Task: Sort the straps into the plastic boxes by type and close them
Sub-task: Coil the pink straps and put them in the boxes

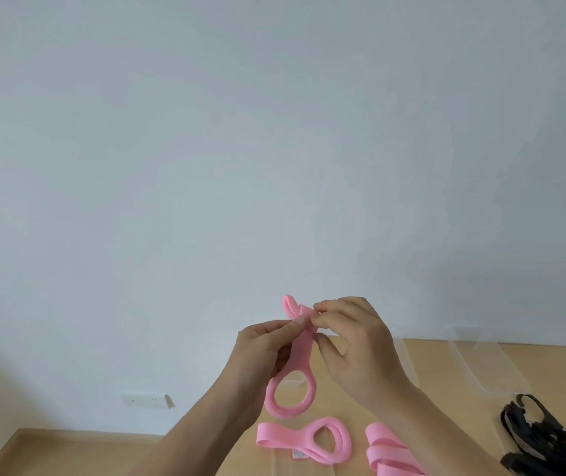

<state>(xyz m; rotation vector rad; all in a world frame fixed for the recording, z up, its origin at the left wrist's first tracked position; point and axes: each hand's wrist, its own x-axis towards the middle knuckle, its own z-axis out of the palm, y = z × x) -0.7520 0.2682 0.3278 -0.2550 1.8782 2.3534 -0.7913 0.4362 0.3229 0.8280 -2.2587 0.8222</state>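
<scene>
Pink strap [301, 348] hangs almost upright, loop end down, above and left of the clear plastic box [474, 365], pinched near its folded top by the left hand [267, 345] and right hand [353, 345], the right nearer that seemingly lidless box.

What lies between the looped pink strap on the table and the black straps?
In the head view, a folded pink strap lies between the looped pink strap and the black straps; the right forearm crosses there.
</scene>
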